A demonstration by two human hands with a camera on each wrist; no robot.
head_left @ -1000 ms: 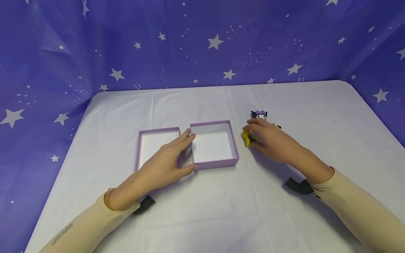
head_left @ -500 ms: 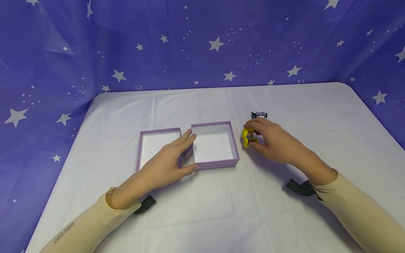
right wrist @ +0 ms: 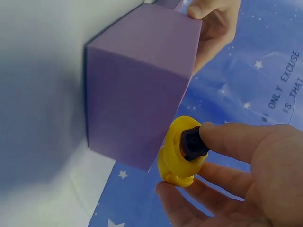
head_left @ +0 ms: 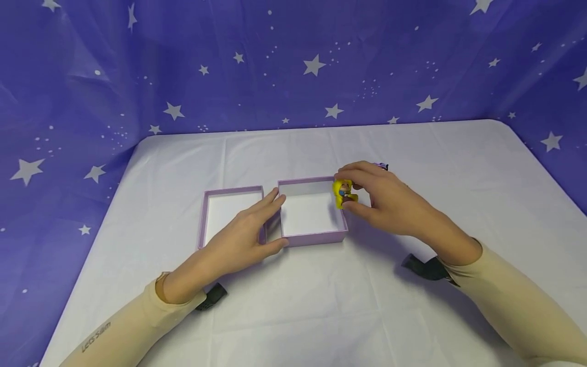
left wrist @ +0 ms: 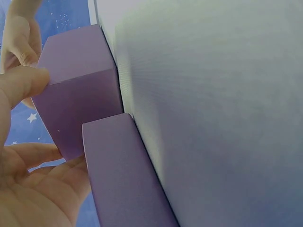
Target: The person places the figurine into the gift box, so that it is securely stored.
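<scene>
In the head view my right hand [head_left: 387, 199] pinches a small yellow figurine [head_left: 340, 196] with a face and blue and brown details, over the right wall of a lilac open box [head_left: 316, 238]. The right wrist view shows the thumb on the figurine's dark round base [right wrist: 191, 143] and fingertips on its yellow body, right at the box's rim. My left hand [head_left: 236, 234] rests against the box's left side, fingers straight, thumb at the front corner and fingertips at the left rim. A second figurine [head_left: 382, 166], dark and purple, is mostly hidden behind my right hand.
A second, shallower lilac tray, perhaps the lid [head_left: 202, 219], lies left of the box, partly under my left hand. White cloth [head_left: 293, 306] covers the table. A blue curtain [head_left: 275, 97] with white stars stands behind and at both sides.
My right hand has lifted the yellow figurine from the table and moved it left to the box's right rim. My left hand has stayed at the box.
</scene>
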